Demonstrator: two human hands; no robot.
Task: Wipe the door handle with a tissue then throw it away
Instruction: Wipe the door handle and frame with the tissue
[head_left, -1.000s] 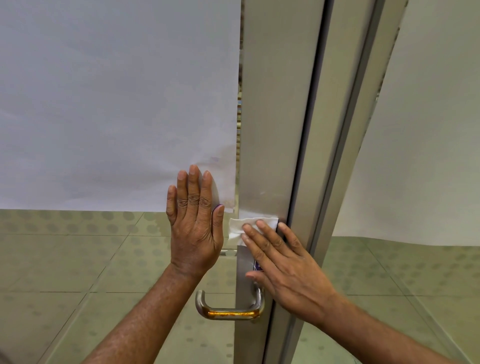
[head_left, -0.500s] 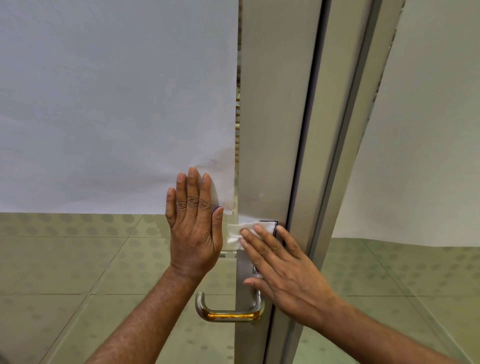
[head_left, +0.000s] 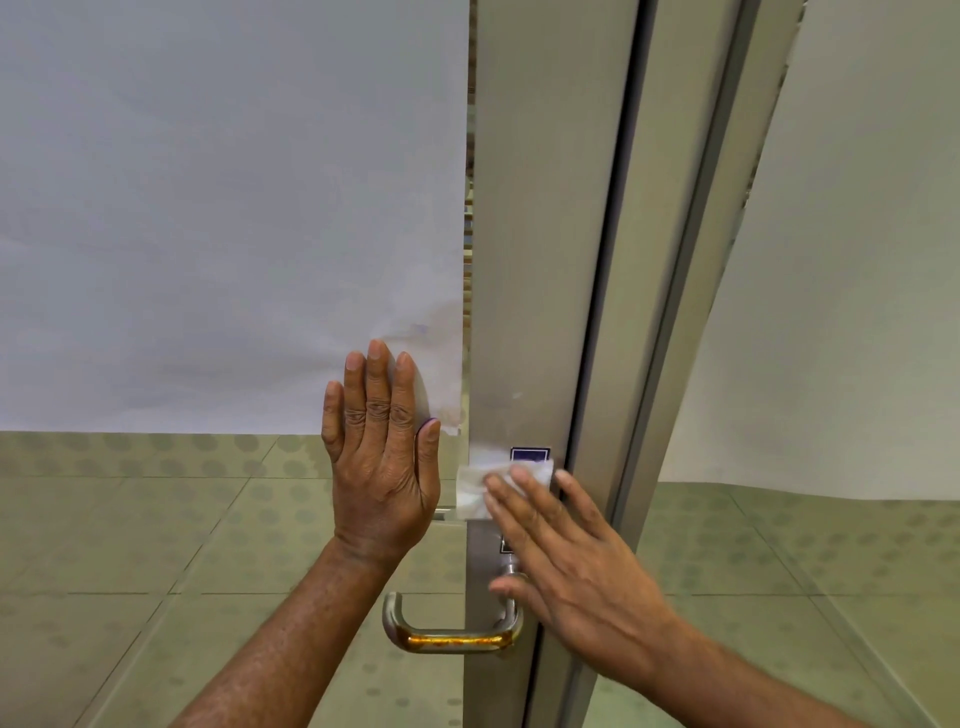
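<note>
Left hand (head_left: 382, 467) flat on glass panel (head_left: 208, 519), fingers straight, holding nothing. Right hand (head_left: 576, 561) fingers straight, pressing tissue (head_left: 475, 491) against metal door stile (head_left: 545, 260), above door handle (head_left: 452, 636), apart from it. Risk: tissue only pinned, not gripped, so may slide out and drop. Handle likely left unwiped if strokes never reach down.

The right hand (head_left: 576, 561) is smeared by blur, and its fingers cover the right half of the tissue (head_left: 475, 491), itself soft-edged, in the lower middle of the frame. The tissue hides the lower part of a small dark label (head_left: 530, 453) (its print is too small to read). The right end of the door handle (head_left: 447, 636) disappears behind the same hand. The left forearm (head_left: 291, 639) and right forearm (head_left: 753, 680) run off the bottom edge.
</note>
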